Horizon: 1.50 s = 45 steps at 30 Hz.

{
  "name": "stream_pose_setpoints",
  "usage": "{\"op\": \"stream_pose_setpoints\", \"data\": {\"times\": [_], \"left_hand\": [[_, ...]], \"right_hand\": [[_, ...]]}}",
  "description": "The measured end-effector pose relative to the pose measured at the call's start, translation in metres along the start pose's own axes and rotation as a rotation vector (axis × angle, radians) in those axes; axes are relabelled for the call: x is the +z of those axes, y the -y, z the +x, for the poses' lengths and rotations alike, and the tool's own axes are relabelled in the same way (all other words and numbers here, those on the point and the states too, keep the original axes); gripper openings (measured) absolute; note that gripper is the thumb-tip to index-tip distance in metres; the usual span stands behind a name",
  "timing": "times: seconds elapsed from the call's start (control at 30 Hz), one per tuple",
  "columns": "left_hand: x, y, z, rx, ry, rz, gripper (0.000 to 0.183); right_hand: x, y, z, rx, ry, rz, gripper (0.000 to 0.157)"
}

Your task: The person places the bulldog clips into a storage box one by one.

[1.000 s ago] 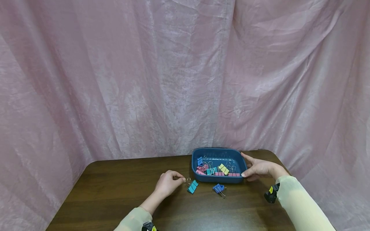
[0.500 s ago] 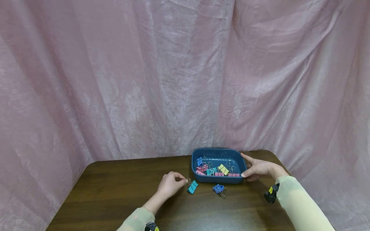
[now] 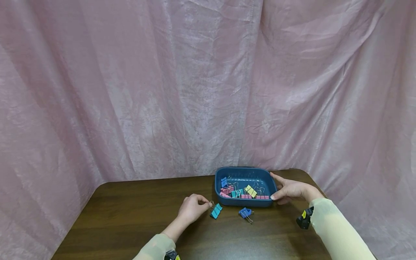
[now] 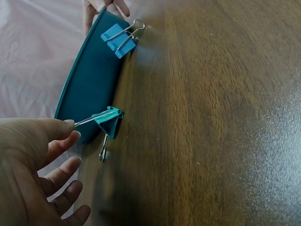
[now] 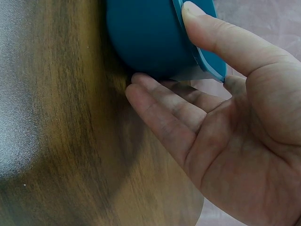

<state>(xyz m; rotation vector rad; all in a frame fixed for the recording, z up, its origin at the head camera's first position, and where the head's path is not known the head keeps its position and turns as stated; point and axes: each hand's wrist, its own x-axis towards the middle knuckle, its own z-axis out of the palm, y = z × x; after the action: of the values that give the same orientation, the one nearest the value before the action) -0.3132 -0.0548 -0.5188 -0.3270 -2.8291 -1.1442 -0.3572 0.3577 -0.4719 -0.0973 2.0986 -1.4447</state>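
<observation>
My left hand (image 3: 191, 209) pinches one wire handle of a teal binder clip (image 3: 216, 211) between thumb and index finger. In the left wrist view that clip (image 4: 110, 121) sits on the table, its other handle pointing down to the wood, while my remaining fingers spread apart. My right hand (image 3: 290, 189) holds the right end of a blue plastic bin (image 3: 247, 203), thumb on the rim and fingers around the corner, as the right wrist view also shows. Pink, teal, yellow and blue binder clips lie inside the bin. A blue binder clip (image 3: 245, 212) lies in front of it.
The brown wooden table (image 3: 130, 213) has rounded far corners. Behind it hangs a pink curtain (image 3: 195, 90), close to the bin's back side. A black wrist camera (image 3: 304, 218) sits on my right sleeve.
My left hand has moved slightly right, its fingertips further along the teal clip's handle. The right hand and the bin stay nearly in place.
</observation>
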Motion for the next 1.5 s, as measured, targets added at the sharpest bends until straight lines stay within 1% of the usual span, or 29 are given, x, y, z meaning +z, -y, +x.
{"op": "stream_pose_setpoints", "data": {"times": [0.23, 0.47, 0.77, 1.03, 1.3, 1.5], "left_hand": [[0.0021, -0.0009, 0.0016, -0.007, -0.004, 0.005, 0.010], [0.0030, -0.0010, 0.0026, 0.009, -0.015, 0.016, 0.010], [0.0028, -0.0021, 0.0022, -0.002, -0.005, 0.013, 0.012], [0.0029, -0.0030, 0.0028, 0.007, 0.003, 0.009, 0.012], [0.0013, -0.0041, 0.0020, -0.005, 0.003, 0.009, 0.012], [-0.0018, -0.0044, 0.0000, -0.001, -0.005, 0.013, 0.012]], "right_hand": [[0.0001, 0.0002, -0.0009, -0.002, -0.001, -0.005, 0.118], [-0.0007, 0.0003, 0.0001, 0.004, -0.006, -0.015, 0.119], [-0.0015, 0.0001, 0.0008, 0.005, 0.000, -0.011, 0.119], [-0.0010, -0.0001, 0.0001, 0.004, 0.001, -0.013, 0.120], [-0.0006, 0.0008, 0.0004, 0.002, 0.001, -0.010, 0.119], [-0.0004, 0.0002, 0.0001, 0.002, -0.005, -0.016, 0.119]]}}
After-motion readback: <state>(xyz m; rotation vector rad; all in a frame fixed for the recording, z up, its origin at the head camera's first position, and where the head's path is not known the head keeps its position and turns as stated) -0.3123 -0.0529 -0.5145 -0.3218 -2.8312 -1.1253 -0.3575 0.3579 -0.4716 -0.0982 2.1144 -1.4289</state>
